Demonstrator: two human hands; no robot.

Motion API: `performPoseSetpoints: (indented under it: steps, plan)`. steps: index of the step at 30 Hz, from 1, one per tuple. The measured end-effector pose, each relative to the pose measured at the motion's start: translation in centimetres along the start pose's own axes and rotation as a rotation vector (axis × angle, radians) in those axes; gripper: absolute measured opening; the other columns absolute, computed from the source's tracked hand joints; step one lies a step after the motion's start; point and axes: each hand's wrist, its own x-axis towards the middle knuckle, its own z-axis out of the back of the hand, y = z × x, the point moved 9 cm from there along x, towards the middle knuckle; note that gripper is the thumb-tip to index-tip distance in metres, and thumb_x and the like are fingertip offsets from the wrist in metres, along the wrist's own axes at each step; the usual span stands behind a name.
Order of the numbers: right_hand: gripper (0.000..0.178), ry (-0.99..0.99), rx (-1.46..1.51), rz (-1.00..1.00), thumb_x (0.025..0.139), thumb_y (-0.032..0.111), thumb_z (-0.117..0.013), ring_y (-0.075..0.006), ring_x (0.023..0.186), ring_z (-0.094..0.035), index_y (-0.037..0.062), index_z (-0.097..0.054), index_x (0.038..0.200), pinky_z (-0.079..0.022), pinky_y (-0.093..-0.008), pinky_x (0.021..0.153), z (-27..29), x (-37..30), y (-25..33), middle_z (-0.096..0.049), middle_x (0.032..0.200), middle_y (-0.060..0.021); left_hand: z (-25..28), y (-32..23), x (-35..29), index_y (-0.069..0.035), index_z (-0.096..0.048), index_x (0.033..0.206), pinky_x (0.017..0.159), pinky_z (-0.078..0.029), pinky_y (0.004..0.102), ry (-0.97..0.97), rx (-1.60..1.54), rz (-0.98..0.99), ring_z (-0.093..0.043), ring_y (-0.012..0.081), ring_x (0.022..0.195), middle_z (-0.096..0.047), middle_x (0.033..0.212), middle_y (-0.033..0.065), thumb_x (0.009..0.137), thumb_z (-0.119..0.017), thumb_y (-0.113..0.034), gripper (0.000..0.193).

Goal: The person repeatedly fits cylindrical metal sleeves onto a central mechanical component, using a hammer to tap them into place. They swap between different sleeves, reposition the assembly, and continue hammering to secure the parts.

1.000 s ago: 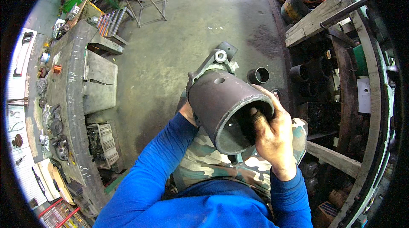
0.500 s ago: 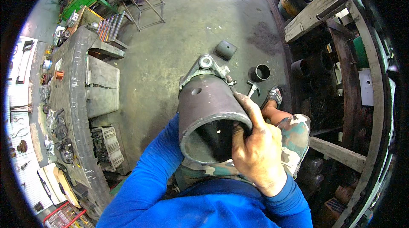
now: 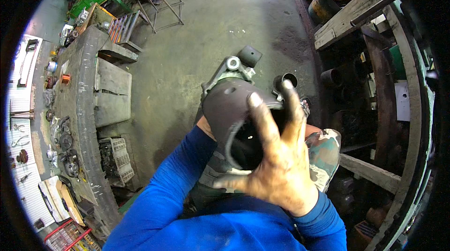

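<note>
Cluttered metal workbench (image 3: 79, 110) at left on concrete workshop floor (image 3: 206, 30). Held centre, above lap: dark cylindrical motor housing (image 3: 229, 110), open end upward. Right hand (image 3: 276, 166) spread open over its mouth, fingers splayed. Left hand (image 3: 205, 127) gripping housing from beneath, mostly hidden.

Left hand (image 3: 205, 126) mostly behind cylinder (image 3: 229, 110)
</note>
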Motion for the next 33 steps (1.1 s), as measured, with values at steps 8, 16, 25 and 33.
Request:
performPoseSetpoints:
  steps: [8,16,25,33]
  plan:
    - [0.101,0.100,-0.060,-0.127,0.048,0.018,-0.089,-0.0495,0.129,-0.049,0.0137,-0.056,0.144,-0.047,-0.0564,0.107,1.3,1.7,-2.5,-0.052,0.136,-0.0266,-4.7,-2.2,1.9,-0.002,-0.067,0.131,0.106,-0.055,0.0417,-0.071,0.993,-0.219,-0.067,0.0253,0.121,-0.070,0.132,0.0130,0.108,-0.055,-0.025,0.034]
    - [0.103,-0.042,-0.090,-0.078,0.049,0.022,-0.091,-0.0533,0.120,-0.052,0.0257,-0.058,0.146,-0.053,-0.0573,0.097,1.0,1.2,-2.9,-0.044,0.141,-0.0357,-4.4,-2.3,2.5,-0.002,-0.059,0.140,0.110,-0.054,0.0429,-0.040,0.745,-0.178,-0.065,0.0277,0.126,-0.065,0.139,0.0151,0.110,-0.051,-0.035,0.046]
    - [0.103,-0.125,-0.099,-0.022,0.046,0.025,-0.093,-0.0514,0.115,-0.052,0.0272,-0.062,0.144,-0.052,-0.0560,0.093,0.6,0.6,-1.5,-0.044,0.138,-0.0340,-3.5,-1.6,2.5,-0.005,-0.041,0.157,0.120,-0.047,0.0460,0.225,1.035,-0.150,-0.055,0.0308,0.140,-0.051,0.156,0.0181,0.114,-0.042,-0.035,0.053]
    - [0.097,-0.222,-0.061,0.019,0.046,0.027,-0.092,-0.0545,0.122,-0.052,0.0162,-0.066,0.138,-0.048,-0.0592,0.103,0.0,-0.2,-0.3,-0.048,0.137,-0.0351,-0.4,-0.2,-0.5,-0.015,-0.049,0.153,0.122,-0.041,0.0509,-0.092,0.232,-0.090,-0.052,0.0300,0.142,-0.052,0.156,0.0120,0.088,-0.071,-0.055,0.079]
